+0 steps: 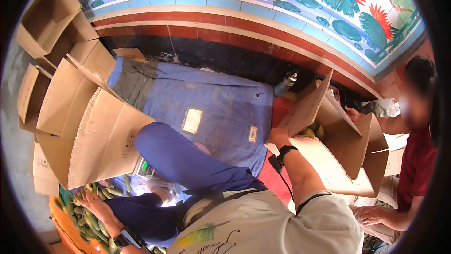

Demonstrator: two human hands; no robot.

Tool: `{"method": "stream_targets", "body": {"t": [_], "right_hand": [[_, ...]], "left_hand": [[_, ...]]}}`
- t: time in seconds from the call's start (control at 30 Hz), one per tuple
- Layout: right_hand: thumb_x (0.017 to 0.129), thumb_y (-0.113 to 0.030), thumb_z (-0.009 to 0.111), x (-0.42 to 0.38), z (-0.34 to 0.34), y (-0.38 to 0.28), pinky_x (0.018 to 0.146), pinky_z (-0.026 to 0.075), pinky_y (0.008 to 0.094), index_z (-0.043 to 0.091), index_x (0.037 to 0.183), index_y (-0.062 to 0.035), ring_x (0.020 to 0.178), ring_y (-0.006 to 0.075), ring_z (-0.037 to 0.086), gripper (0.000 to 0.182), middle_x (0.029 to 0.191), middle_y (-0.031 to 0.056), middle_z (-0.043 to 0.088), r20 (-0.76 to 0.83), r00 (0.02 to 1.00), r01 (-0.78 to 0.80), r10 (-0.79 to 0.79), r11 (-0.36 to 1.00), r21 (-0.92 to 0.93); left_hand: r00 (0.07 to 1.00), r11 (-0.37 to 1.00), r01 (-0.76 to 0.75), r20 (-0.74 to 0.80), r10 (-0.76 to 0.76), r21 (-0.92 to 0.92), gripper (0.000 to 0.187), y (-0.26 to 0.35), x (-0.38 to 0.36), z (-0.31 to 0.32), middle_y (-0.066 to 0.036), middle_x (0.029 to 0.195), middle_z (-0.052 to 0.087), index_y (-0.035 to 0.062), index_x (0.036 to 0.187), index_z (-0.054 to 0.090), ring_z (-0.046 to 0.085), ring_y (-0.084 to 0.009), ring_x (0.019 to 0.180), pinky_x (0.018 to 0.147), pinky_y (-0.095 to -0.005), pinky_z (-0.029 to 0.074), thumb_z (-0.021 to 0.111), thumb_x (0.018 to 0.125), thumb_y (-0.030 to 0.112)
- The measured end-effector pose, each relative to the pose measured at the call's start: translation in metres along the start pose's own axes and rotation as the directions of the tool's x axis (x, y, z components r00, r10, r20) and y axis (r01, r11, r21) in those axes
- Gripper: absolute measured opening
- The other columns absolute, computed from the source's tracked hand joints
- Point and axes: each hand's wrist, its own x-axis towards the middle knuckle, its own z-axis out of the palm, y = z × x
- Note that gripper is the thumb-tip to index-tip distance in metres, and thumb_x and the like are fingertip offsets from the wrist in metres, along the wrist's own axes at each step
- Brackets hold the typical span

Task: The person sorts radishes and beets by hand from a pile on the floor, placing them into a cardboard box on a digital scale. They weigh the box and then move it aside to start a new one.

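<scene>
My left hand (97, 208) is at the lower left, fingers stretched out and apart, over a pile of green, elongated produce (89, 223) that looks like cucumbers or green mangoes. It appears to hold nothing. On the right, my right hand (280, 136) is closed at the near corner of an open cardboard box (329, 157), by a raised flap; its fingertips are partly hidden. Several yellow-green fruits (314, 132) show inside this box. A digital scale with a lit display (144, 168) sits beside my leg, partly covered by clear plastic.
Several open cardboard boxes (101, 136) stand stacked along the left. A blue sheet (206, 108) covers the floor ahead, below a tiled wall (211, 12). A bottle (285, 84) stands against the wall. At right, a person in a red shirt (416, 164) sits close, one hand (352, 114) by the box.
</scene>
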Motion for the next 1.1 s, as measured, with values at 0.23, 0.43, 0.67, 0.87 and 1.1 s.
{"method": "stream_targets", "body": {"t": [0.23, 0.43, 0.67, 0.87, 1.1], "right_hand": [[0.078, -0.022, 0.053, 0.044, 0.061, 0.031, 0.074, 0.048, 0.0437, 0.067, 0.086, -0.0046, 0.088, 0.0330, 0.061, 0.023, 0.091, 0.0173, 0.064, -0.071, 0.992, 0.113, -0.104, 0.984, 0.136], [0.079, -0.028, 0.051, 0.051, 0.003, 0.010, 0.079, 0.047, 0.0435, 0.065, 0.091, -0.0037, 0.092, 0.0357, 0.058, 0.030, 0.095, 0.0200, 0.061, -0.102, 0.979, 0.190, -0.178, 0.973, 0.130], [0.080, -0.016, 0.054, 0.024, -0.153, -0.098, 0.076, 0.046, 0.0408, 0.062, 0.092, -0.0015, 0.088, 0.0357, 0.058, 0.020, 0.092, 0.0203, 0.060, -0.640, 0.659, 0.669, -0.396, 0.698, 0.256], [0.087, -0.009, 0.048, -0.059, -0.264, -0.204, 0.077, 0.044, 0.0333, 0.057, 0.096, 0.0024, 0.085, 0.0293, 0.056, 0.017, 0.093, 0.0154, 0.057, -0.825, 0.282, 0.933, -0.489, 0.340, 0.118], [0.088, -0.010, 0.047, -0.076, -0.269, -0.281, 0.080, 0.044, 0.0333, 0.057, 0.096, 0.0019, 0.089, 0.0271, 0.056, 0.018, 0.096, 0.0131, 0.057, -0.828, 0.126, 0.981, -0.546, 0.194, 0.022]], "left_hand": [[1.000, 0.999, -0.022, -0.012, 0.021, -0.032, 0.063, 0.007, -0.007, 0.008, -0.019, 0.136, 0.027, 0.0132, 0.138, 0.013, 0.033, -0.0268, 0.122, 0.101, -0.0383, 0.026, 0.046, 0.084, 0.004], [0.997, 0.973, -0.062, -0.054, 0.051, -0.222, 0.063, -0.001, -0.010, 0.017, -0.017, 0.130, 0.037, 0.0103, 0.137, 0.013, 0.037, -0.0246, 0.119, 0.100, -0.0369, 0.029, 0.044, 0.083, -0.003], [0.994, 0.968, -0.086, -0.084, 0.068, -0.237, 0.061, 0.035, -0.032, 0.007, -0.016, 0.130, 0.038, 0.0109, 0.137, 0.016, 0.037, -0.0244, 0.120, 0.102, -0.0356, 0.028, 0.044, 0.084, 0.000], [0.949, 0.995, -0.092, -0.305, 0.078, -0.030, 0.059, 0.046, -0.062, -0.066, -0.015, 0.126, 0.044, 0.0083, 0.137, 0.021, 0.045, -0.0228, 0.112, 0.091, -0.0341, 0.037, 0.048, 0.084, 0.011], [0.872, 0.986, 0.134, -0.462, -0.163, -0.094, 0.061, -0.045, -0.122, -0.134, -0.014, 0.113, 0.049, 0.0079, 0.135, 0.021, 0.050, -0.0145, 0.093, 0.082, -0.0249, 0.040, 0.048, 0.080, 0.000]]}}
